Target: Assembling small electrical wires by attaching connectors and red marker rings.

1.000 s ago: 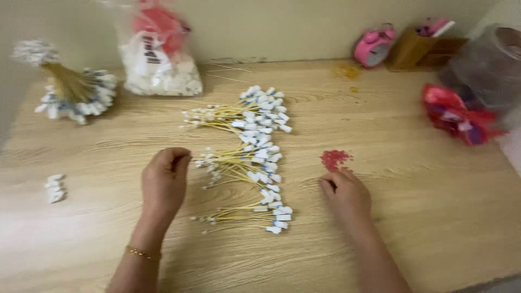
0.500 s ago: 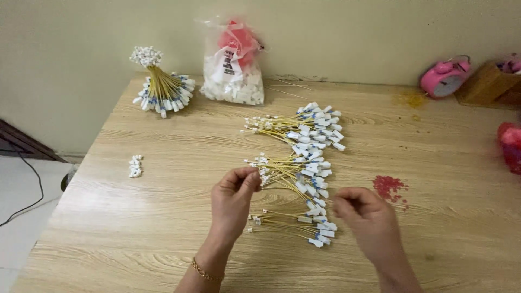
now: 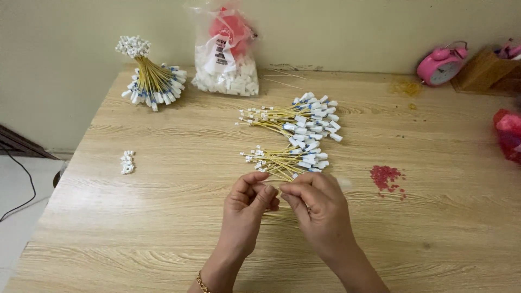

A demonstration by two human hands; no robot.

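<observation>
head view: the left hand and the right hand meet over the wooden counter, fingertips pinched together on a thin yellow wire drawn from the near pile of wires. both hands are narrowed to a fine pinch, thumbs against forefingers, which suits so thin a piece; whether a small part sits between the fingertips cannot be told. the held wire lies just in front of the near pile, touching or almost touching its loose ends.

the near pile is fanned flat with white connectors to the right and small ends to the left, probably so single wires can be pulled out easily. a second, larger pile lies just behind it, laid the same way. a bound bundle of wires stands at the far left corner, spread at its base. a small cluster of white pieces sits alone near the left edge, and a scatter of tiny red bits lies to the right of the hands, within reach.

a clear plastic bag of white parts leans at the wall, with a red mass and a white label inside. a pink alarm clock and a wooden box stand at the far right, and a red bag shows at the right edge.
</observation>
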